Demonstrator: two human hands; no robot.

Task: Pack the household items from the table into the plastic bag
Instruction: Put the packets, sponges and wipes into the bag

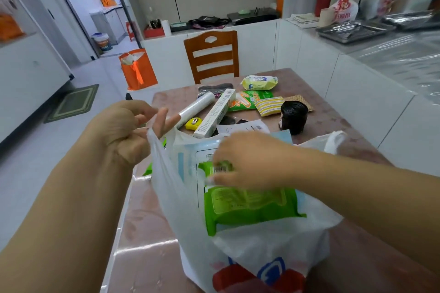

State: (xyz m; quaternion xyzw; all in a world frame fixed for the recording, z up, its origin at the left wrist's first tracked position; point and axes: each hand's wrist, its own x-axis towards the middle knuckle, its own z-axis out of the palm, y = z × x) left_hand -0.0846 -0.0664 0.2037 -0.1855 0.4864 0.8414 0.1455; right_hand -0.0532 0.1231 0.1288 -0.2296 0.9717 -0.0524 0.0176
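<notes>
Two bare hands are engaged at the white plastic carrier bag (250,240), which stands open at the near edge of the pink patterned table (316,112): one handle is pinched and held up by the left hand (129,126), while a green flat wipes packet (247,204) inside the mouth is gripped by the fingers of the right hand (247,162). Beyond the bag, a clear film roll (197,108), a long white box (215,114), a yellow tape measure (193,123) and a black ridged jar (294,115) are left lying on the table.

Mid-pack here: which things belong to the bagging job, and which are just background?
Job: plastic bag, green packet, cling film roll, long white box, yellow tape measure, striped sponge, left hand, right hand.
Background: wooden chair, orange bag, metal tray.
</notes>
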